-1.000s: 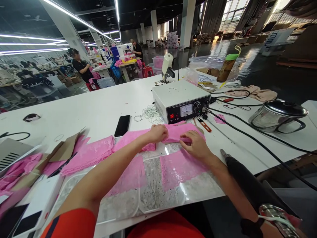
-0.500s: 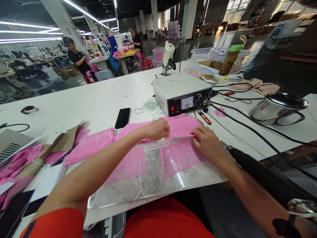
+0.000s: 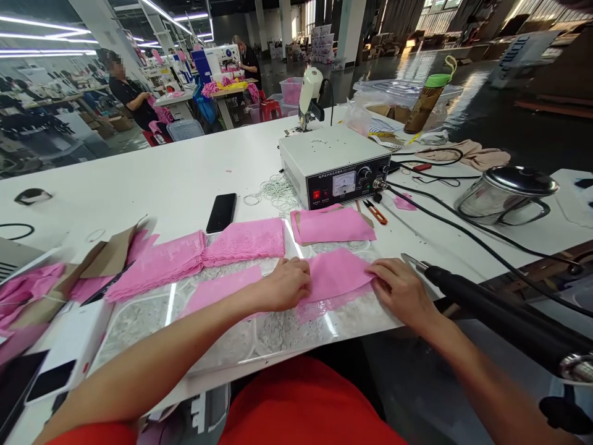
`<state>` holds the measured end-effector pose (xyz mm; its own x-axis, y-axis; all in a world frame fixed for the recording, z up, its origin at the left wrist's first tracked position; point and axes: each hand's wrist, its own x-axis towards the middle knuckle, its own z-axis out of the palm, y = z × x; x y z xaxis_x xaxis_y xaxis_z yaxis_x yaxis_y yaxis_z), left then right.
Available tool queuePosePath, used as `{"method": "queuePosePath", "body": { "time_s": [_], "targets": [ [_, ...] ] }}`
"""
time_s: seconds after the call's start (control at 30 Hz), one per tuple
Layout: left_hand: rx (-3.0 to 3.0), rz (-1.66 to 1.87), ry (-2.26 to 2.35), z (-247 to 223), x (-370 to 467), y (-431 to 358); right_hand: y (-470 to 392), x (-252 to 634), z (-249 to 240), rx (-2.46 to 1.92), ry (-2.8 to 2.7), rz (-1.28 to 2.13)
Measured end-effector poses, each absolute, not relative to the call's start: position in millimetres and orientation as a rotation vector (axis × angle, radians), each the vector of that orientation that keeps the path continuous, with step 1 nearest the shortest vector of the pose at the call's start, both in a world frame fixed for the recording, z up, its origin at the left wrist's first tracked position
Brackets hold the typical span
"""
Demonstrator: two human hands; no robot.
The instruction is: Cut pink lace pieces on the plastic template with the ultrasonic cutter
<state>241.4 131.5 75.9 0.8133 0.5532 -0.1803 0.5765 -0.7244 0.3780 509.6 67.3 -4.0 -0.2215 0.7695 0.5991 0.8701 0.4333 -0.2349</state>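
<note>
A pink fabric piece (image 3: 338, 273) is stretched between my two hands, over another pink piece that shows below its lower edge. My left hand (image 3: 288, 284) pinches its left edge with the fingers curled. At its right corner my right hand (image 3: 402, 287) grips it between thumb and fingers. Under them lies a clear glossy sheet (image 3: 273, 337). Left of my left hand is a single pink piece (image 3: 227, 287), partly covered by my forearm. Behind are a lace-edged pink stack (image 3: 245, 241) and a smaller pink stack (image 3: 336, 224).
A grey control box (image 3: 340, 167) with a lit red switch stands behind the fabric. A black handheld tool with metal tip (image 3: 482, 303) juts in from the right. A phone (image 3: 221, 213), orange snips (image 3: 376, 212), a lidded glass jug (image 3: 507, 194) and black cables lie around.
Both hands have come nearer to my body, bringing the pink piece from the back stack down over the front piece. The view has shifted slightly.
</note>
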Motion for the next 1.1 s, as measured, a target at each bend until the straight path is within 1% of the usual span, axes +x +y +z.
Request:
{"method": "queuePosePath", "body": {
  "time_s": [0.13,0.27,0.67,0.9,1.1],
  "targets": [
    [2.530,-0.077,0.866,73.9,239.3,130.6,67.0,510.1,-9.0,-1.378,-1.976,-0.176],
    [2.480,-0.095,0.867,73.6,238.2,132.0,67.7,509.8,-13.0,-1.323,-1.980,-0.239],
    [2.519,-0.033,0.827,78.2,216.0,118.9,66.1,509.3,-7.8,-1.336,-2.022,-0.258],
    [2.553,0.065,0.805,68.1,218.2,119.0,65.6,508.9,-7.6,-1.360,-2.012,-0.242],
    [2.499,0.153,0.810,69.6,218.2,121.6,66.7,510.1,-9.2,-1.340,-2.005,-0.245]
  ]
}}
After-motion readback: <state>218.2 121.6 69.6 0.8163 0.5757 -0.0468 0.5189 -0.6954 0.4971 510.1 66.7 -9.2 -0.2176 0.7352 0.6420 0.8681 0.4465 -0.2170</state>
